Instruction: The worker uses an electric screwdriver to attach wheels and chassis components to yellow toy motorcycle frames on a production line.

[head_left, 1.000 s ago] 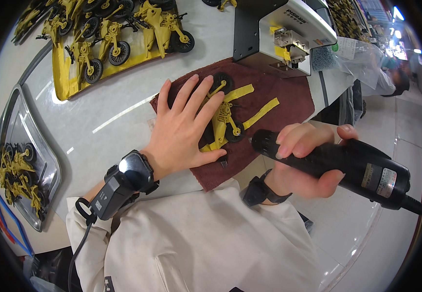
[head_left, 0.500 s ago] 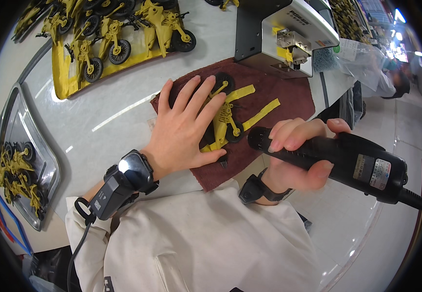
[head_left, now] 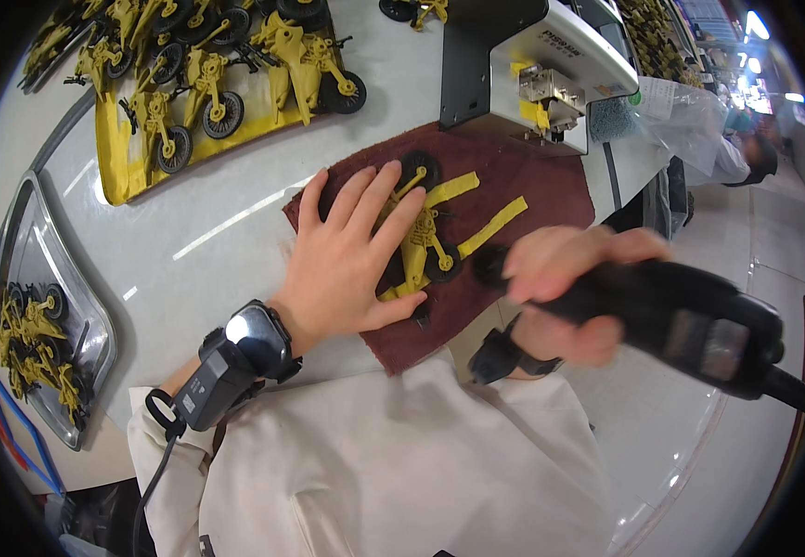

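A yellow model motorcycle (head_left: 421, 237) with black wheels lies on its side on a dark red-brown cloth (head_left: 551, 186). Over its left part my left hand (head_left: 351, 251) rests flat with fingers spread, thumb near its lower end, hiding much of it. My right hand (head_left: 574, 278) is wrapped round a black corded electric screwdriver (head_left: 662, 316), smeared by motion. The screwdriver's front end points left and sits close to the motorcycle's lower wheel; whether they touch, I cannot tell. Two yellow strips (head_left: 493, 226) lie on the cloth to the right of the motorcycle.
A yellow tray (head_left: 119, 181) with several model motorcycles stands at the far left. Nearer on the left, a metal tray (head_left: 96, 325) holds more. A black-and-white machine with a metal front (head_left: 551, 93) stands behind the cloth. Another person (head_left: 750, 158) is at the far right.
My right hand and the screwdriver have shifted slightly and are now blurred by motion. My left hand keeps its place on the motorcycle. The whole view has moved a little.
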{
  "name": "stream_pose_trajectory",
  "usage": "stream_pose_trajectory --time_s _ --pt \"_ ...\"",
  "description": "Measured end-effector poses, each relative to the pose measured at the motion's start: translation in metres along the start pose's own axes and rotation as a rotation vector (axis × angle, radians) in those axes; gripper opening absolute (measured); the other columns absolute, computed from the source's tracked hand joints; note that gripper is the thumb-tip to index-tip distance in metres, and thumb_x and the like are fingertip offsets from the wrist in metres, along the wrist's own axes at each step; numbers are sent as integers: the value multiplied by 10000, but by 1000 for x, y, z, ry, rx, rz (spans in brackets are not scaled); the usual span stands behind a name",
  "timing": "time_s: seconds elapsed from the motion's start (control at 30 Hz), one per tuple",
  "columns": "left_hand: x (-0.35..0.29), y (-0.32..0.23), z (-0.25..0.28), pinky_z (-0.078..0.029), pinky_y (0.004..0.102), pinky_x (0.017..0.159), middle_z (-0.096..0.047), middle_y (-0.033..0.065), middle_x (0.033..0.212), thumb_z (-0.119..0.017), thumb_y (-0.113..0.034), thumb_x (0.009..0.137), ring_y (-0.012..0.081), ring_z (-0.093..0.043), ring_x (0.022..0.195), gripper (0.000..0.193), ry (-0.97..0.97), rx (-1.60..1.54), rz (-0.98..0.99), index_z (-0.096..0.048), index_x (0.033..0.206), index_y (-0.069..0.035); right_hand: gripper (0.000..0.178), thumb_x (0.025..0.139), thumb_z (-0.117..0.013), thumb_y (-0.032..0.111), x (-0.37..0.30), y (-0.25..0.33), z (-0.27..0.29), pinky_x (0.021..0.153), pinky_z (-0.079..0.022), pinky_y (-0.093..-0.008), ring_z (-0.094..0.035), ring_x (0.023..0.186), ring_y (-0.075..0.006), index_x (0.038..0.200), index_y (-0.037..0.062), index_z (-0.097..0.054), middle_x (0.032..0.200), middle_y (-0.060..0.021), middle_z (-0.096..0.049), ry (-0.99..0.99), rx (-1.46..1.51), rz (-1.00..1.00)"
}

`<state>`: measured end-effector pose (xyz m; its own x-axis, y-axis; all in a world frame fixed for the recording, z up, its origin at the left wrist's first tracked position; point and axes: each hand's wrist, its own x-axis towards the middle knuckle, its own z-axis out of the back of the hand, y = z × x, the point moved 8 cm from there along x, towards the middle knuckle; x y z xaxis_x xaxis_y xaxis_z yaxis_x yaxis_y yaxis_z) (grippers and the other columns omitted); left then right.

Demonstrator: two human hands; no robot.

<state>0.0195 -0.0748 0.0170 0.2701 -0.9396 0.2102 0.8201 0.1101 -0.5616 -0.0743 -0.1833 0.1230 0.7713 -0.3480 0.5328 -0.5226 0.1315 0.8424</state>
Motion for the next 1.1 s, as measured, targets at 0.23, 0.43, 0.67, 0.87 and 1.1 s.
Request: stream_pose_trajectory --time_s 0.23,0.43,0.67,0.87,1.1 --pt "1 -3 1 -214 563 1035 -368 192 1408 -677 -534 639 361 -378 1252 864 -16 0 -12 -446 1339 -83 416 891 -512 360 81 40 82 488 -462 -348 -514 448 -204 1100 6 -446 612 -107 -558 -626 -355 281" --pt "0 -3 4 -208 582 1050 -371 174 1405 -741 -473 609 349 -367 1271 895 -31 -52 -4 -415 1355 -100 366 912 -505 348 87 14 73 553 -447 -369 -494 494 -207 1023 -1 -497 620 -82 -517 -599 -505 68" --pt "1 -1 3 -208 554 1055 -367 166 1417 -727 -494 591 348 -364 1275 951 -38 -56 2 -395 1371 -63 747 852 -680 369 7 28 -10 632 -500 -423 -597 633 -281 1342 37 -225 811 -172 -596 -22 70 110" --pt "-2 0 4 -208 559 1065 -373 155 1414 -739 -470 566 340 -364 1278 978 -58 -42 6 -380 1377 -58 823 796 -759 274 -12 18 -30 704 -504 -441 -616 762 -304 1348 28 -200 925 -220 -614 131 67 70" --pt "-3 -3 6 -197 563 1070 -390 175 1379 -770 -432 591 333 -369 1266 938 -70 -61 -5 -391 1348 -29 715 802 -711 64 -12 0 -43 736 -499 -438 -607 779 -292 1330 30 -230 924 -201 -596 211 70 -11"
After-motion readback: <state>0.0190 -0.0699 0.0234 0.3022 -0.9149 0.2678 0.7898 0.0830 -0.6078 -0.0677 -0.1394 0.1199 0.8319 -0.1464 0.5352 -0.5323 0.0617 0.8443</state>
